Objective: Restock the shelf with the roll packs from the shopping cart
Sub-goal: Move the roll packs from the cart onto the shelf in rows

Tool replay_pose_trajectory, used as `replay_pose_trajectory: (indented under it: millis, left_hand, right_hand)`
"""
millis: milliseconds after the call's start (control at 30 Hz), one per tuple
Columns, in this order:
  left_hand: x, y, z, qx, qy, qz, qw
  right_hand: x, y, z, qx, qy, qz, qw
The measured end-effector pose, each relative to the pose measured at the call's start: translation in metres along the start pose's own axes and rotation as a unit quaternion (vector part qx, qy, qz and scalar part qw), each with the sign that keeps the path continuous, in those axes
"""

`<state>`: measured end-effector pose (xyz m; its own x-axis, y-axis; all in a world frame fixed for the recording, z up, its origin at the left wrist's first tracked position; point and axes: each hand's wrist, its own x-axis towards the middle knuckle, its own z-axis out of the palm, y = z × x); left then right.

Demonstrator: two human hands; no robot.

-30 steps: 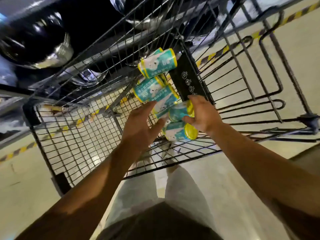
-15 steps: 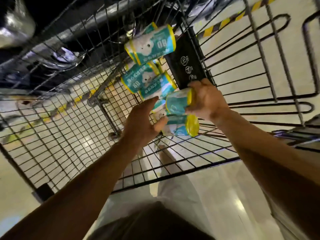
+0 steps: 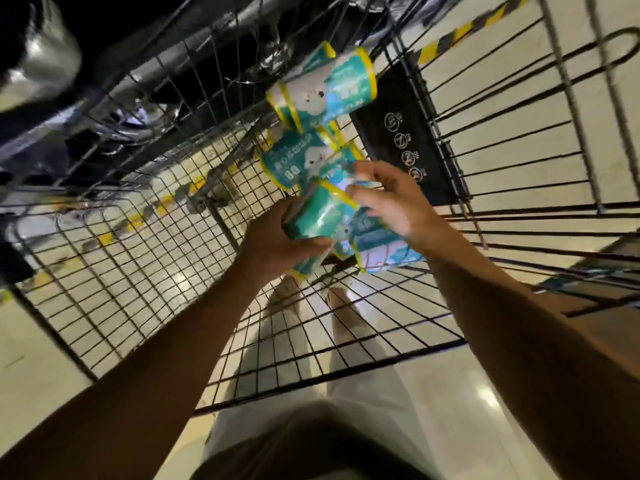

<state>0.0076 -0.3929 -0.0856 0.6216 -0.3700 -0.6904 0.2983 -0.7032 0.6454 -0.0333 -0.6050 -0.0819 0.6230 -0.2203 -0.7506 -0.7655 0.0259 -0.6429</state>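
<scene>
Several teal roll packs with yellow bands lie in the wire shopping cart [image 3: 138,271]. One pack [image 3: 329,88] leans high against the cart's far wall, and another pack [image 3: 304,161] sits just below it. My left hand [image 3: 277,237] grips a third pack [image 3: 318,220] from its left side. My right hand [image 3: 391,202] hovers to the right of that pack, blurred, with its fingers spread and nothing plainly held. A further pack [image 3: 384,247] lies under my right wrist on the cart's wire floor.
A black sign panel [image 3: 401,140] with warning icons hangs on the cart's folding flap. Dark, shiny wrapped goods [image 3: 41,64] fill the upper left beyond the cart. Yellow-black floor tape [image 3: 446,39] runs along the pale tiled floor. My legs show below the cart.
My left hand has closed round one pack that the right hand held before. The right hand's fingers have opened and lifted. The camera has leaned closer to the cart.
</scene>
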Motion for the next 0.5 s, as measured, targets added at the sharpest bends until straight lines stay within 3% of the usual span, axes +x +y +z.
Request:
replay_pose_trajectory:
  millis: [67, 133, 200, 267, 400, 500]
  left_hand:
    - [0.006, -0.013, -0.003, -0.008, 0.047, -0.026, 0.999]
    - [0.014, -0.021, -0.009, -0.028, 0.075, -0.048, 0.996]
    - [0.023, -0.028, -0.015, -0.033, 0.087, -0.058, 0.994]
    - [0.03, -0.033, -0.019, -0.025, 0.094, -0.057, 0.994]
    - [0.031, -0.035, -0.018, -0.034, 0.098, -0.075, 0.992]
    - [0.022, -0.028, -0.018, -0.054, 0.101, -0.073, 0.991]
  right_hand:
    - [0.021, 0.017, 0.014, 0.051, 0.101, 0.046, 0.993]
    - [0.047, 0.031, 0.026, 0.073, 0.145, 0.12, 0.979]
    - [0.071, 0.04, 0.038, 0.086, 0.138, 0.202, 0.966]
    - [0.091, 0.048, 0.048, 0.122, 0.128, 0.231, 0.957]
    - [0.096, 0.05, 0.06, 0.214, 0.224, 0.165, 0.936]
    - [0.067, 0.046, 0.057, 0.259, 0.208, 0.12, 0.936]
